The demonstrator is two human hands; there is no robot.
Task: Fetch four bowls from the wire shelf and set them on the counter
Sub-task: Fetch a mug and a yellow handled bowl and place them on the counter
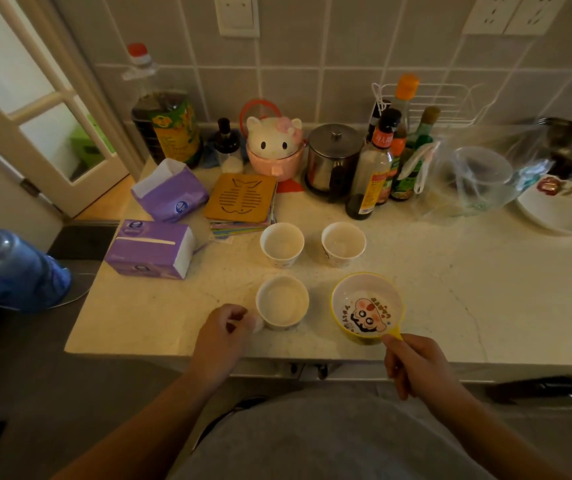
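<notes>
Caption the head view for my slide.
Four bowls on the counter: left hand gripping a white bowl, right hand gripping the yellow bowl.

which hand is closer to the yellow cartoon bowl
Right. The right hand holds the yellow cartoon bowl by its handle, at its near edge. The left hand is off to that bowl's left, holding the side of a white bowl.
</notes>
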